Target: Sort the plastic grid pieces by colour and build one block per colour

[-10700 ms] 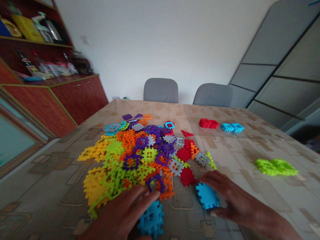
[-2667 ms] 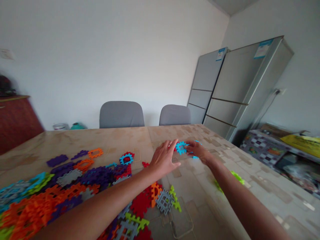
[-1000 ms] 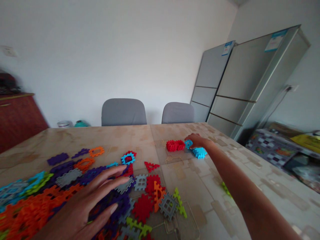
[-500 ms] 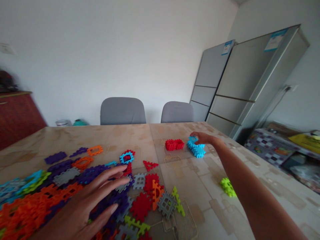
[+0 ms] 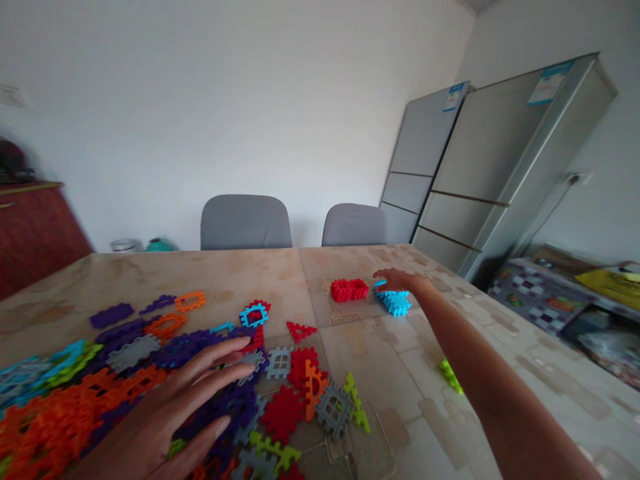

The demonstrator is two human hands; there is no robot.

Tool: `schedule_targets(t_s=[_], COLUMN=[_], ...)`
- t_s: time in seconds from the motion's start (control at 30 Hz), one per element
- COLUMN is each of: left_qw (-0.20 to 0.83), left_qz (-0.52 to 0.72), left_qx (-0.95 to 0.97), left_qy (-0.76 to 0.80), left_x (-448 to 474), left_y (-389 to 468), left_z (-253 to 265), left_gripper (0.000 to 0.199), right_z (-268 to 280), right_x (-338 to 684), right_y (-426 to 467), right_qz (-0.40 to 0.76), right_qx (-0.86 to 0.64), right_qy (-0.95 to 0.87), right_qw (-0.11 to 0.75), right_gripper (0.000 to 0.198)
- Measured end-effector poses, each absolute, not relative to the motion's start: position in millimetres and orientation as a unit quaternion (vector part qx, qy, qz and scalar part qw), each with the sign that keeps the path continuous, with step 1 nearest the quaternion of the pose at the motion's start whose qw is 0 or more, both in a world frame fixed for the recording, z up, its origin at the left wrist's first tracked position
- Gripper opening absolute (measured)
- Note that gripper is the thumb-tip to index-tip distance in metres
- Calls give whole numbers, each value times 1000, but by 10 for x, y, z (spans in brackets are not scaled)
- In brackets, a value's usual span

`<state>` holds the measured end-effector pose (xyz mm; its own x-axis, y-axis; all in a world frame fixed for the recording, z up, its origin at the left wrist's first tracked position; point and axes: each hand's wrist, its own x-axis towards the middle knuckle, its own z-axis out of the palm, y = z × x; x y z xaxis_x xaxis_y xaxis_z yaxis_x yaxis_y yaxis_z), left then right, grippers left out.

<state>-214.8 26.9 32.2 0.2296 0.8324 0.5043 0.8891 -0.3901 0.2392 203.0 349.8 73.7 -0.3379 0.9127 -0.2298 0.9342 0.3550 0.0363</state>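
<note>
My left hand point(image 5: 170, 407) hovers over the pile of toothed plastic building tiles at the lower left. Its fingers are spread and hold nothing. Below and around it lie dark purple tiles point(image 5: 235, 407), a red tile point(image 5: 283, 413) and a grey window tile point(image 5: 280, 362). Across the table my right hand point(image 5: 399, 279) rests on or just over a stack of light blue tiles point(image 5: 397, 305). Its fingers stretch out to the left with a gap between them and the thumb, and part of the stack is hidden beneath. Just left of it sits a red stack point(image 5: 349, 290).
Bright green tiles point(image 5: 451, 375) lie on the right, partly behind my right forearm. Orange tiles point(image 5: 60, 413) are heaped at the lower left. Two grey chairs point(image 5: 245, 222) stand beyond the table point(image 5: 280, 273). A tall grey refrigerator point(image 5: 485, 140) is at the back right.
My right hand has shifted slightly left and flattened over the blue stack. The blue tile that stood raised at its fingers no longer shows there. My left hand has barely moved.
</note>
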Motion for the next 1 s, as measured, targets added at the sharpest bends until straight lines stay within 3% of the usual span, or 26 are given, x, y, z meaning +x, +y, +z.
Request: schedule_targets(t_s=[0.4, 1.0], left_qw=[49, 54], left_qz=[-278, -282], left_qx=[-793, -783], left_qy=[-540, -552], left_x=[-2191, -2504], left_y=[262, 143], left_z=[291, 342], left_gripper=[37, 43], right_z=[690, 786], right_x=[1896, 2032], right_y=[3449, 3222], right_qz=[-7, 5], right_qx=[597, 671], right_qy=[796, 742], right_qw=[98, 1], right_gripper=[33, 27])
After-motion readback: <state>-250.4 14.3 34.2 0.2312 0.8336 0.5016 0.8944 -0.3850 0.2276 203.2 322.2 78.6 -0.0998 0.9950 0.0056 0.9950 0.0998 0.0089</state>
